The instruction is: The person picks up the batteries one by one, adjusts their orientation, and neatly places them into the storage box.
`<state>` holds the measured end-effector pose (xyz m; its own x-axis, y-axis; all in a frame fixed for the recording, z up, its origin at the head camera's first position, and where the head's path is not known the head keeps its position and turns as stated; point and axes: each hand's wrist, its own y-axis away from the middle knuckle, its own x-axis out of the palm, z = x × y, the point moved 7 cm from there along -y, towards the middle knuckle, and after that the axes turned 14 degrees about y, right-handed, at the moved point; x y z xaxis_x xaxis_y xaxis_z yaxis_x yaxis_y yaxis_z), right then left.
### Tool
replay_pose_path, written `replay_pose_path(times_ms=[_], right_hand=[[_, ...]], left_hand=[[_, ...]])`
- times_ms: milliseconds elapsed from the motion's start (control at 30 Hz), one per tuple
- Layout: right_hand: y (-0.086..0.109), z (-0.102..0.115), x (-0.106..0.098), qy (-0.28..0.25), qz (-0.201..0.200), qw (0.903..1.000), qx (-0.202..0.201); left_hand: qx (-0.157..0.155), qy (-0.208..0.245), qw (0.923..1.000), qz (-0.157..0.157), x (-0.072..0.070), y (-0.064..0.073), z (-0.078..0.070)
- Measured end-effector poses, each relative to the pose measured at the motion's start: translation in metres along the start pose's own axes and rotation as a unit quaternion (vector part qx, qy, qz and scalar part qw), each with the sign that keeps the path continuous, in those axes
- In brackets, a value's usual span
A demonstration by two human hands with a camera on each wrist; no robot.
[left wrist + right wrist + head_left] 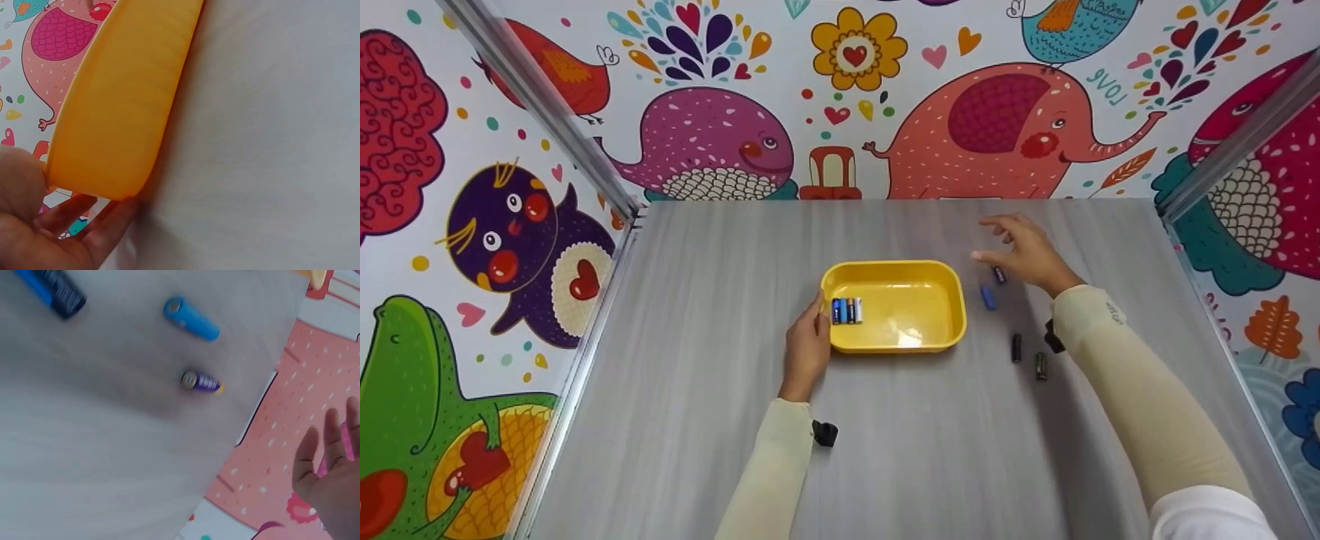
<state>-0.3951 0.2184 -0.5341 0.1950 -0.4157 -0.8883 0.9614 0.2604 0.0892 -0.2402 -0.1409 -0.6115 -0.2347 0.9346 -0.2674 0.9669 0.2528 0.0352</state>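
Observation:
A yellow plastic tray (896, 347) sits on the grey table. Several batteries (847, 310) stand side by side against its left end. My left hand (808, 349) grips that end, its fingers along the outer wall in the left wrist view. My right hand (1021, 251) hovers right of the tray, holding nothing, thumb and fingers spread apart. Close by it lie a small purple battery (201, 381) and a blue battery (191, 319). Nearer to me on the table are a black battery (1016, 348) and a dark battery with a greenish tint (1041, 366).
A cartoon-printed wall (840, 112) borders the table (697, 300) at the back, with more printed panels on both sides. Metal rails (562, 405) run along the table's side edges. Black wrist-worn devices sit at both sleeves.

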Motion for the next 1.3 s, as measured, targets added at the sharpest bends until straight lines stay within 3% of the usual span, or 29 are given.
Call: replay_pose_path(times_ms=[300, 500, 733, 1033, 1300], right_hand=[[-0.002, -0.038, 0.002, 0.005, 0.033, 0.9979, 0.055], [-0.002, -0.058, 0.011, 0.022, 0.060, 0.9958, 0.065], [-0.002, -0.070, 0.024, 0.037, 0.096, 0.9934, 0.052], [-0.004, -0.078, 0.045, 0.068, 0.127, 0.9872, 0.068], [-0.005, -0.087, 0.058, 0.067, 0.162, 0.9800, 0.094]], left_hand=[[-0.006, 0.003, 1.0000, -0.002, 0.001, 0.000, 0.001], [-0.006, 0.006, 1.0000, -0.003, 0.001, 0.001, 0.002], [-0.008, 0.002, 1.0000, -0.003, 0.000, 0.001, 0.002], [-0.025, 0.011, 0.9996, 0.001, 0.001, 0.002, 0.003], [-0.027, 0.012, 0.9996, 0.004, 0.000, 0.002, 0.003]])
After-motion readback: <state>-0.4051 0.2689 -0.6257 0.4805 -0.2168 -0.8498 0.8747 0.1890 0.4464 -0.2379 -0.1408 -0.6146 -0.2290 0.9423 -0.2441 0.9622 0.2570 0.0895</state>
